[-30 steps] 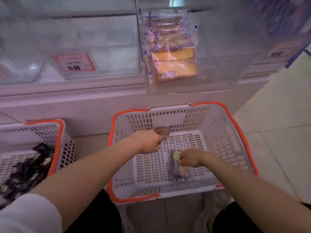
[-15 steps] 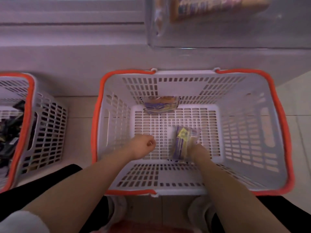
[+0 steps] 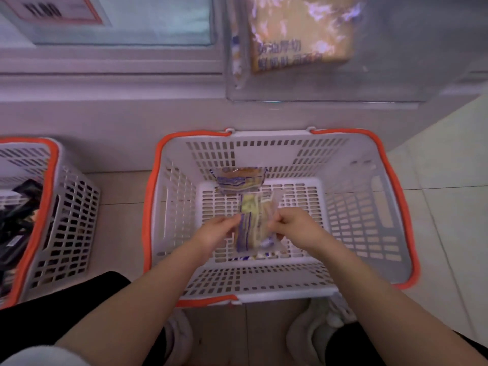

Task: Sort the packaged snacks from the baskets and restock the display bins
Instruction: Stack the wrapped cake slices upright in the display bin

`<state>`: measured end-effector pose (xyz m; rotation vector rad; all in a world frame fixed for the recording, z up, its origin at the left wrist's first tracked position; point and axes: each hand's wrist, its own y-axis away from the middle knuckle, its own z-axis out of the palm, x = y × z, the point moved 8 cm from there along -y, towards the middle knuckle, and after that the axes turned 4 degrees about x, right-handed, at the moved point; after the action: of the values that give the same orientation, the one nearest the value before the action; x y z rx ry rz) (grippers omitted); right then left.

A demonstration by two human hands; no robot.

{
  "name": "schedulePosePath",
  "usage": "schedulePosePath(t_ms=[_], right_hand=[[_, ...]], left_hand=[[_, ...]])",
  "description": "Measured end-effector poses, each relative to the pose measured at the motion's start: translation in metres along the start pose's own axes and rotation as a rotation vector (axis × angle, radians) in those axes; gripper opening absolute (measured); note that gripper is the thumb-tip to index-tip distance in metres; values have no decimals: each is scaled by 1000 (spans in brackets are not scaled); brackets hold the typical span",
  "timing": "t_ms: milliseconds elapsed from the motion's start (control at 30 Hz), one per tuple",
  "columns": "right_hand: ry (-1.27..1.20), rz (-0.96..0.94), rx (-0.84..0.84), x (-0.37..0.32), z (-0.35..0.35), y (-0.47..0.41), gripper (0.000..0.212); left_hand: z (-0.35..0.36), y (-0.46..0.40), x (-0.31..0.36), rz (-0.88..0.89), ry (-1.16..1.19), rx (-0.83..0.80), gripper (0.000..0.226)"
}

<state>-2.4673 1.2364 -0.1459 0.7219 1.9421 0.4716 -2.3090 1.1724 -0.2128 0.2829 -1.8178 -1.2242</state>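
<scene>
Head view: a white basket point(image 3: 369, 215) with an orange rim sits on the tiled floor in front of the person, below a clear display bin point(image 3: 396, 62) mounted on the shelf front. Both hands reach down into the basket and meet over its slotted floor. The left hand point(image 3: 215, 233) has its fingers curled onto the left edge of a clear-wrapped snack pack point(image 3: 252, 223), and the right hand point(image 3: 295, 225) pinches the pack's right edge, so the pack is held between them just above the basket floor, blurred in the frame. A second snack pack point(image 3: 239, 179) leans against the basket's far wall, just beyond the held one. The display bin holds a similar yellowish pack point(image 3: 301, 35) pressed against its front. To the left, well apart, another orange-rimmed basket point(image 3: 66, 207) contains dark-wrapped items point(image 3: 18, 220). A red-bordered price tag point(image 3: 52, 9) shows at top left.
</scene>
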Motion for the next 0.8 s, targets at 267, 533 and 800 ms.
schedulePosePath(t_ms=[267,533,800], right_hand=[[627,-498,184,-54,-22,82,60],[864,-836,666,-102,-20,149,54],[-860,-305,311,-92,-88,151,12]], left_hand=[[13,59,21,24,384,-32,25],[31,130,66,77,387,-95,24],[-28,183,141,682,143,248,32]])
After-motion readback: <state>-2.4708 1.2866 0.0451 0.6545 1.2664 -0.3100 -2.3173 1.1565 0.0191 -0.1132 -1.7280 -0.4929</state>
